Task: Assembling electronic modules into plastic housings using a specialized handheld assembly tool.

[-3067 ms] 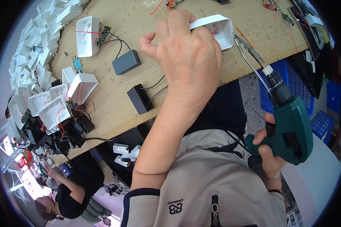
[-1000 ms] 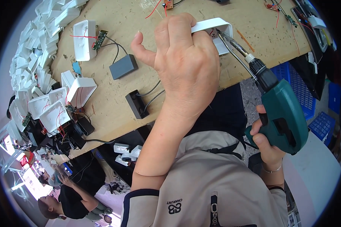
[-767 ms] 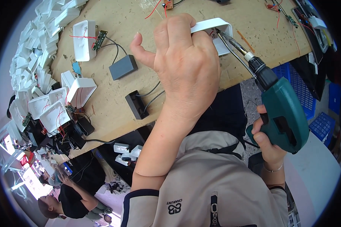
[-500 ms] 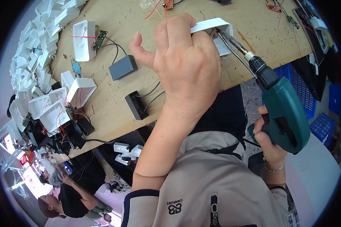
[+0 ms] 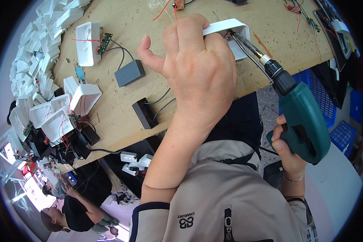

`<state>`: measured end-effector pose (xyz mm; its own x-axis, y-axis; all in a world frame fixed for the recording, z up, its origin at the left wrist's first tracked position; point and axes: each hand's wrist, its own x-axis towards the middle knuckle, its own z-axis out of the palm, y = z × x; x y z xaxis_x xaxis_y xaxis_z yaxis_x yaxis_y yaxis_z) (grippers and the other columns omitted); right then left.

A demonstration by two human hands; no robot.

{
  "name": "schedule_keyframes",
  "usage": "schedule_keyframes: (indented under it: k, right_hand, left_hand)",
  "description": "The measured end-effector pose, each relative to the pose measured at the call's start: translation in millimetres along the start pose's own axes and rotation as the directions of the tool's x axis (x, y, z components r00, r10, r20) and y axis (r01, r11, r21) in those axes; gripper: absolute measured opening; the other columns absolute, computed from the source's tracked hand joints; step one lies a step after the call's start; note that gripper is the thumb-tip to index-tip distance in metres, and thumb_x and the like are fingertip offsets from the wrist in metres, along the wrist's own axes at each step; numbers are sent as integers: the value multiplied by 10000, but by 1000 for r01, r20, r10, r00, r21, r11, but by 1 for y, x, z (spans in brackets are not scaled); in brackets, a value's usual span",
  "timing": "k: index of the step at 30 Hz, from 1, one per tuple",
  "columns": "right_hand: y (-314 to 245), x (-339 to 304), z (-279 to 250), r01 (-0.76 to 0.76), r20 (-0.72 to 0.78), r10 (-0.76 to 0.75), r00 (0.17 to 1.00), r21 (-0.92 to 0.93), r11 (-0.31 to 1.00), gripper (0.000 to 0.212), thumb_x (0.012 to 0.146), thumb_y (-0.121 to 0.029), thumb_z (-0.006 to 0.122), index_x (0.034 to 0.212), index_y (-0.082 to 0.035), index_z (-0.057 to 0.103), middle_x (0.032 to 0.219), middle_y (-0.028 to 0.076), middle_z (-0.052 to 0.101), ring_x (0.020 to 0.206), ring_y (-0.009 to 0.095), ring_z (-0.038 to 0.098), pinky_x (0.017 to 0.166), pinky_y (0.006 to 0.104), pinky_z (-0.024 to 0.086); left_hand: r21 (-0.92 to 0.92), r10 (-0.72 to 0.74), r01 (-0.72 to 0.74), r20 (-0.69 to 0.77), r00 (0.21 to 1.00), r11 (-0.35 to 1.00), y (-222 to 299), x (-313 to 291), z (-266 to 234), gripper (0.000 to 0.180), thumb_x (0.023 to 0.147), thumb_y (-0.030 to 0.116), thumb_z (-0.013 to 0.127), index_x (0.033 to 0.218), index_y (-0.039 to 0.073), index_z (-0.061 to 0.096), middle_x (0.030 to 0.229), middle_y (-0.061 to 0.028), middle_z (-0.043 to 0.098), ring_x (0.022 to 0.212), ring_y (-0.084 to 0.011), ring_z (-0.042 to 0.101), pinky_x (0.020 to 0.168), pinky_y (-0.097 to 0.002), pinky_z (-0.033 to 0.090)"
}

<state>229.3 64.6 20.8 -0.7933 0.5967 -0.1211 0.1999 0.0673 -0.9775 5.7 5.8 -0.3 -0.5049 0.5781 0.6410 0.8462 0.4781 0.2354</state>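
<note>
My left hand (image 5: 203,68) is closed around a white plastic housing (image 5: 226,25) near the table's front edge, its little finger sticking out to the left. The back of that hand covers much of the housing. In my right hand (image 5: 288,155) is a green soldering gun (image 5: 306,121), gripped by its handle with the fingers wrapped round. Its metal tip and a thin feed tube reach into the housing's open side. What the tip touches in there is too small and shaded to make out.
A white housing (image 5: 81,44) with a green circuit board (image 5: 104,43) wired to a black box (image 5: 130,73) lies at left. A second black box (image 5: 143,113) sits near the edge. Wired housings (image 5: 57,125) crowd the left; white shells (image 5: 36,56) pile beyond. Blue crates (image 5: 316,97) stand below right.
The view has shifted very slightly over the table. Both hands keep their grips, and the soldering gun's tip stays inside the white housing.
</note>
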Motion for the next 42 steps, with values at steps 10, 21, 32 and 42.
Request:
schedule_keyframes:
  k: [10, 21, 32, 42]
  right_hand:
    - [-2, 4, -1, 27, 10, -27, 1000, 9, 1000, 449, 743, -99, 709, 1108, 50, 493, 973, 113, 539, 686, 140, 539, 591, 251, 459]
    - [-9, 4, 4, -19, -43, 20, 999, 13, 1000, 400, 738, -79, 704, 1068, 42, 513, 901, 97, 551, 679, 152, 548, 592, 261, 461]
    - [-5, 0, 2, -15, -14, 14, 1000, -20, 1000, 563, 737, -123, 729, 1203, 50, 466, 1093, 184, 574, 719, 141, 575, 625, 255, 486]
    - [-1, -2, 1, -27, 9, 27, 1000, -34, 999, 668, 739, -141, 731, 1280, 54, 391, 1202, 235, 527, 724, 137, 575, 637, 245, 489]
  left_hand:
    - [-17, -11, 11, 6, 1000, 1000, 0, 1, -1, 123, 659, 35, 574, 571, 23, 489, 918, -64, 517, 857, -238, 478, 896, -567, 221]
    - [-34, -17, 17, 13, 1000, 999, 0, 0, 0, 116, 649, 46, 588, 578, 23, 499, 914, -71, 511, 850, -243, 477, 884, -566, 238]
    - [-121, -12, 11, -8, 1000, 993, -2, -1, 3, 110, 652, 39, 589, 596, 16, 497, 934, -100, 497, 852, -263, 475, 848, -544, 300]
    - [-119, -10, 9, -7, 1000, 993, -3, -1, 4, 116, 648, 35, 591, 590, 11, 494, 939, -111, 499, 844, -268, 480, 841, -538, 307]
